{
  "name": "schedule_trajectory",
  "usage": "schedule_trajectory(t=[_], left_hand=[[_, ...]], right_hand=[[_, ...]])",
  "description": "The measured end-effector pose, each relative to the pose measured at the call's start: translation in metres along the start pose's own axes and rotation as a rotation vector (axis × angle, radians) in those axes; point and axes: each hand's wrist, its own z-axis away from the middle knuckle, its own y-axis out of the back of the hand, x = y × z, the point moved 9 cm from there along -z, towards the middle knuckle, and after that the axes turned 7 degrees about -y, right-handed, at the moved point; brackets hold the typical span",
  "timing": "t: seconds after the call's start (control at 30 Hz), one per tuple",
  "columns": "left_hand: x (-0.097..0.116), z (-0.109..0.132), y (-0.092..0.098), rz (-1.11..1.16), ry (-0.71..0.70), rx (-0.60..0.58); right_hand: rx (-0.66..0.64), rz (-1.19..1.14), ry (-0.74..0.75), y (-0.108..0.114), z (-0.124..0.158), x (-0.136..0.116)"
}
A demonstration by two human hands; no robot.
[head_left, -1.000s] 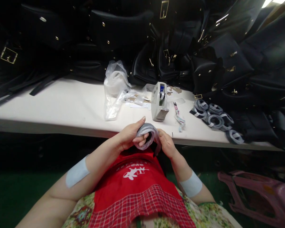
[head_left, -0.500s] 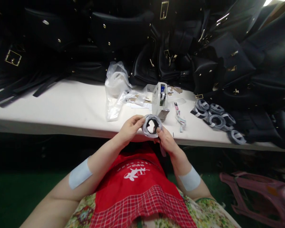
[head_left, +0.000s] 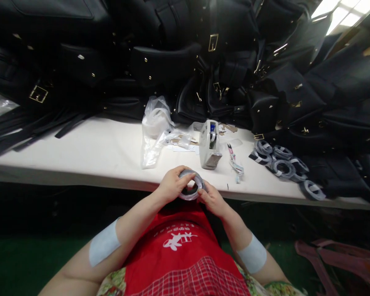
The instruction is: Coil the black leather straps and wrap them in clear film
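A coiled strap wrapped in grey film [head_left: 191, 185] sits between both my hands at the white table's near edge [head_left: 80, 176]. My left hand [head_left: 172, 185] curls over its left side, thumb and fingers closed on the coil. My right hand [head_left: 212, 198] grips its right side from below. The coil's dark centre shows through the ring. A grey tape dispenser [head_left: 209, 144] stands on the table just beyond my hands.
Several wrapped coils [head_left: 280, 161] lie on the table's right. A clear plastic bag [head_left: 156, 125] and small snips [head_left: 234, 158] lie near the dispenser. Black handbags with gold buckles [head_left: 209, 70] are piled along the table's back and right. A pink stool [head_left: 342, 259] stands lower right.
The coil has been turned and flattened into a ring between my hands, then brought slightly lower toward the table edge. The camera has tilted up a little.
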Motion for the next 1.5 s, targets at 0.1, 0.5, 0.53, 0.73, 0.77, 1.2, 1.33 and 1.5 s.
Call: schedule_trajectory(t=[0.1, 0.5, 0.53, 0.73, 0.77, 1.2, 1.33, 1.5], left_hand=[[-0.018, 0.01, 0.004, 0.161, 0.08, 0.245], [-0.017, 0.046, -0.057, -0.26, -0.066, -0.413], [-0.018, 0.048, -0.062, -0.327, -0.065, -0.428], [-0.029, 0.057, -0.064, -0.405, -0.064, -0.385], [-0.032, 0.059, -0.061, -0.39, -0.065, -0.374], [-0.028, 0.061, -0.045, -0.126, -0.097, -0.527], [-0.045, 0.066, -0.032, -0.091, 0.019, -0.397], [-0.082, 0.09, -0.014, 0.121, 0.248, -0.214]], right_hand=[[0.191, -0.042, 0.024, 0.002, -0.006, 0.007], [-0.648, 0.702, 0.025, -0.013, 0.023, -0.015], [-0.659, 0.703, 0.044, -0.019, 0.022, -0.012], [-0.564, 0.508, -0.061, -0.025, 0.023, 0.011], [-0.561, 0.482, -0.074, -0.024, 0.026, 0.015], [-0.633, 0.379, -0.016, -0.044, 0.032, 0.012], [-0.577, 0.394, -0.081, -0.036, 0.023, 0.012], [-0.198, 0.221, -0.191, 0.014, -0.004, 0.002]])
